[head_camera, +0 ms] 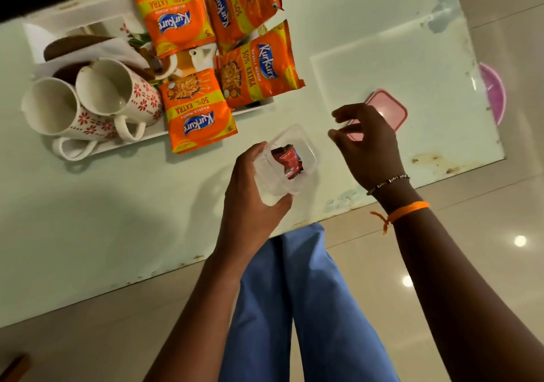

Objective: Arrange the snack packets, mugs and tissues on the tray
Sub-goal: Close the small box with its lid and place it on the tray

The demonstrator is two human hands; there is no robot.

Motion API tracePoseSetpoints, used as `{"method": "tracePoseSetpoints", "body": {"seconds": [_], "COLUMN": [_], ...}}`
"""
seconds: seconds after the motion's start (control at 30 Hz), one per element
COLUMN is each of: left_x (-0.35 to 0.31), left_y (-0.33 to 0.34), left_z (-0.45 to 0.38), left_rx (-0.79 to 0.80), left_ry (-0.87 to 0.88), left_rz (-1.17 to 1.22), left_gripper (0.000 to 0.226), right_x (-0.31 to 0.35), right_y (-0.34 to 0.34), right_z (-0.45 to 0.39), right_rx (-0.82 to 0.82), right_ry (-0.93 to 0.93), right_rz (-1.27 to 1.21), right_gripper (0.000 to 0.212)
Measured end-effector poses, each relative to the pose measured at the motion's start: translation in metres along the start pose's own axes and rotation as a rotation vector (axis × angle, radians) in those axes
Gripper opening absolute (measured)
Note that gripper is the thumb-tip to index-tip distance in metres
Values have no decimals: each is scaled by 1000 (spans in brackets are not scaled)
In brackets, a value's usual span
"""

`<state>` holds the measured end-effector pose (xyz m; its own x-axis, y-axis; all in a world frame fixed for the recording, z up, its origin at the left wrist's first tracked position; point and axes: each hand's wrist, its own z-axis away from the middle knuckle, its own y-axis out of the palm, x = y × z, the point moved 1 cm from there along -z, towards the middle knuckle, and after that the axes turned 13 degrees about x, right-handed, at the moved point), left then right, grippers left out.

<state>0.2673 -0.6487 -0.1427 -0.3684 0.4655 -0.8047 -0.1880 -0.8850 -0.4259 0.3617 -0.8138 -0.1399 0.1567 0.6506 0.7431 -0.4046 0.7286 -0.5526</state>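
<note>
A white tray at the upper left holds two floral mugs lying on their sides, white tissues and several orange snack packets. One packet hangs over the tray's front edge. My left hand grips a clear plastic container with a small red sachet inside, above the table. My right hand hovers with fingers apart just right of the container and holds nothing. It sits over a pink lid lying on the table.
The glass table ends close to my blue trouser legs. A purple plastic piece lies at the table's right edge. A white teapot picture shows on the tray between packets.
</note>
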Motion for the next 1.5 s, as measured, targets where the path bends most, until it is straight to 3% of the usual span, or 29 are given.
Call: {"method": "tracePoseSetpoints", "body": {"seconds": [0.07, 0.13, 0.23, 0.3, 0.53, 0.73, 0.83, 0.93, 1.1, 1.27, 1.4, 1.5], "left_x": [-2, -4, -7, -9, -28, -47, -58, -69, -85, -90, -89, -85], "left_y": [2, 5, 11, 15, 22, 20, 25, 34, 44, 45, 42, 36], "left_z": [-3, -7, -13, -17, -34, -51, -59, -69, -83, -90, -95, -93], "left_rx": [-4, -3, 15, 29, 75, 67, 42, -15, -73, -38, 53, 136], "left_ry": [4, 1, -6, -11, -45, -52, -53, -49, -21, 6, -2, -7], "left_rz": [10, 24, 57, 63, 163, 219, 269, 301, 315, 281, 341, 524], "left_gripper": [81, 81, 80, 81, 81, 78, 77, 78, 79, 80, 76, 65], "right_x": [-25, -49, -73, -83, -84, -62, -41, -24, -11, -17, -23, -23], "right_y": [-11, -19, -25, -25, -37, -63, -58, -46, -35, -44, -48, -45], "right_z": [-12, -27, -47, -54, -50, -37, -32, -29, -24, -31, -33, -33], "right_rx": [-47, 34, 161, 219, 26, -97, -27, 25, 111, 211, 283, 289], "right_ry": [141, 281, 341, 339, 273, 215, 79, 11, 85, 141, 182, 190], "right_rz": [119, 239, 372, 436, 220, -522, -845, -1011, -922, -789, -805, -836], "right_gripper": [44, 69, 97, 103, 81, 53, 48, 45, 55, 81, 94, 96]}}
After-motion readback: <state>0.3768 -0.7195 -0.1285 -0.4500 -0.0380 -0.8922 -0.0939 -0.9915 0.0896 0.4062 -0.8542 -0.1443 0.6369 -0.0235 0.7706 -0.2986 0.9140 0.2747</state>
